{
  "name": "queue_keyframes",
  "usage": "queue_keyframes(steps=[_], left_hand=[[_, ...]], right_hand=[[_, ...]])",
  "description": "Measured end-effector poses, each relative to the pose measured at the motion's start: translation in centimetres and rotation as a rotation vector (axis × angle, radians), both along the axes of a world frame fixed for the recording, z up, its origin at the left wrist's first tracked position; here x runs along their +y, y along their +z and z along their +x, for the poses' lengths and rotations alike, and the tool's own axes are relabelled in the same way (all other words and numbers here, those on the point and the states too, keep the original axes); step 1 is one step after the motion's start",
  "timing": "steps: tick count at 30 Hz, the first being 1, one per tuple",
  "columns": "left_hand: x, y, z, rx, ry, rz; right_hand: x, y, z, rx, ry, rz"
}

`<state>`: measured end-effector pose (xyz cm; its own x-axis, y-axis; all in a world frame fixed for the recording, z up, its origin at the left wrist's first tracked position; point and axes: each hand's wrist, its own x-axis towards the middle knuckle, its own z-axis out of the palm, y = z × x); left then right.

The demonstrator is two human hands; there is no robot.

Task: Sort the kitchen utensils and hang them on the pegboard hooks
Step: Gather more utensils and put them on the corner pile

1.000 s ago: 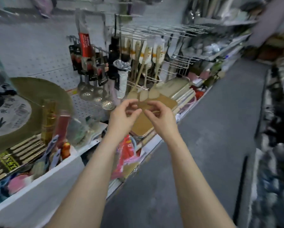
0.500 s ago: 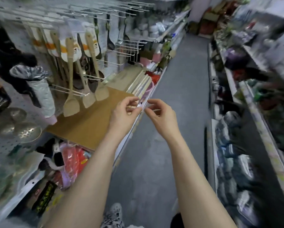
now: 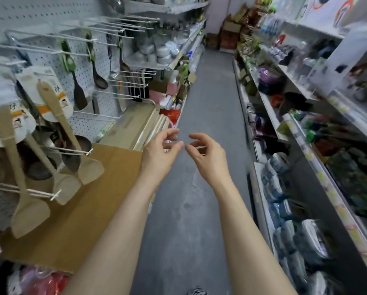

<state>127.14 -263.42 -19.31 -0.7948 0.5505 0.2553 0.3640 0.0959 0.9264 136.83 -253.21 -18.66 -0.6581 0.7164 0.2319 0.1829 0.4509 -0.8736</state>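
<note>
My left hand (image 3: 160, 150) and my right hand (image 3: 208, 154) float side by side over the aisle floor, fingers loosely curled, fingertips nearly meeting, nothing held in either. To the left a white pegboard (image 3: 50, 15) carries long wire hooks (image 3: 106, 28). Three wooden spatulas (image 3: 57, 145) with paper labels hang at the lower left. Black spatulas and ladles (image 3: 80, 94) hang further back. Steel ladles (image 3: 72, 154) sit behind the wooden ones.
A brown cardboard sheet (image 3: 89, 205) lies on the shelf below the pegboard, wooden cutting boards (image 3: 135, 126) beyond it. A grey aisle floor (image 3: 208, 99) runs ahead. Stocked shelves (image 3: 301, 188) line the right side; boxes (image 3: 229, 35) stand at the far end.
The view has swung right, away from the pegboard toward the aisle. Both hands stayed raised together and drew slightly apart, holding nothing.
</note>
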Motion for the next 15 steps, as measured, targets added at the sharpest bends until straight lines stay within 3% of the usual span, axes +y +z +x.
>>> queue_keyframes(steps=[6, 15], left_hand=[[5.6, -0.8, -5.1, 0.014, 0.063, 0.015], [13.5, -1.0, -12.9, -0.010, 0.367, 0.058]], right_hand=[[6.6, -1.2, -6.1, 0.019, 0.073, 0.003], [16.5, -0.9, -17.4, -0.044, 0.385, 0.055]])
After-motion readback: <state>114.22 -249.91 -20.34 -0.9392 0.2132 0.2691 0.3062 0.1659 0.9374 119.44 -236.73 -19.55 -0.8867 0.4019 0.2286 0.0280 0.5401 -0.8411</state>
